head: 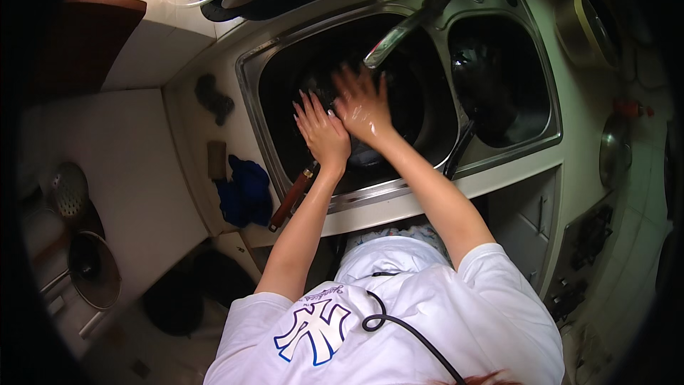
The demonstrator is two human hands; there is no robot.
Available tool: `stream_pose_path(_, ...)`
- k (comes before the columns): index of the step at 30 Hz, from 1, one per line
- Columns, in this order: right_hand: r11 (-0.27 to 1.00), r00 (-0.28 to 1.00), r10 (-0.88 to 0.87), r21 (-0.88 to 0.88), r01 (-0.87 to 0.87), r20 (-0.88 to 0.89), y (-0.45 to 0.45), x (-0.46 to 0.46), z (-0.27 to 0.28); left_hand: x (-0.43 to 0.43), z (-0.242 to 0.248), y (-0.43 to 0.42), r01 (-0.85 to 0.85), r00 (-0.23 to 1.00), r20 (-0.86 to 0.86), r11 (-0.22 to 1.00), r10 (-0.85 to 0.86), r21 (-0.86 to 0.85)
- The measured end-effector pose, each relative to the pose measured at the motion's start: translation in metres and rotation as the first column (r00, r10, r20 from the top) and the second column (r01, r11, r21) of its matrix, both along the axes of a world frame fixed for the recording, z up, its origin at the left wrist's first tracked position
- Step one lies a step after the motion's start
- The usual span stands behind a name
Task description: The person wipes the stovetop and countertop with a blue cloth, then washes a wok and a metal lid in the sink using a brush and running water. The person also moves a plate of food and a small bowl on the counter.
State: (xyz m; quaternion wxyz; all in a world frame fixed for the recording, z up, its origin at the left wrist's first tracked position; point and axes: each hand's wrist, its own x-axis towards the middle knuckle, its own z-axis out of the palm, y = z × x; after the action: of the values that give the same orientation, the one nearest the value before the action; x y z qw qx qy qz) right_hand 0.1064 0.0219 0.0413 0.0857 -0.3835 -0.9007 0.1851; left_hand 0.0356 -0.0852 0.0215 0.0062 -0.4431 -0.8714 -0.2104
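Observation:
Over the left basin of a steel double sink (251,64), my left hand (323,131) is spread, palm down, holding nothing. Beside it my right hand (363,101) looks wet and slightly blurred, fingers apart under the spout of the chrome faucet (398,37). The two hands touch or nearly touch at the thumb side. Below them lies a dark round pan, mostly hidden in the shadow of the basin. A brown wooden handle (291,198) rests across the sink's front left rim, next to my left wrist. A black handle (460,149) leans over the divider by the right basin.
Left of the sink lie a blue cloth (246,192), a brown block-like sponge (217,160) and a dark scouring pad (214,97). A gas stove (582,251) is at the right. A pot (585,29) stands beyond the right basin, with a metal lid (612,149) nearer.

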Motion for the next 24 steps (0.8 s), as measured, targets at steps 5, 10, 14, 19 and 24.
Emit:
stream_pose_path(5,0.997,0.988,-0.064,0.024,0.068,-0.138,-0.002,-0.004,-0.033,-0.004,0.009,0.002,0.125,0.99,-0.055,0.991,-0.128,-0.048)
stream_pose_path(10,0.828,0.902,-0.433,-0.397,0.397,-0.001,0.072,0.021,-0.1,0.01,0.015,0.028,0.313,0.924,-0.175,0.936,-0.339,-0.161)
stream_pose_path(14,0.636,0.813,-0.581,-0.644,0.425,-0.038,0.082,0.055,-0.124,0.014,0.004,0.087,0.6,0.748,-0.119,0.742,-0.653,-0.298)
stream_pose_path(19,0.722,0.782,-0.621,-0.427,0.544,-0.053,0.045,0.052,-0.093,-0.055,-0.001,0.13,0.718,0.69,0.222,0.616,-0.688,-0.323)
stream_pose_path(24,0.91,0.902,-0.412,-0.011,0.414,-0.13,-0.024,0.027,-0.04,-0.052,0.007,0.054,0.558,0.81,-0.064,0.8,-0.583,-0.222)
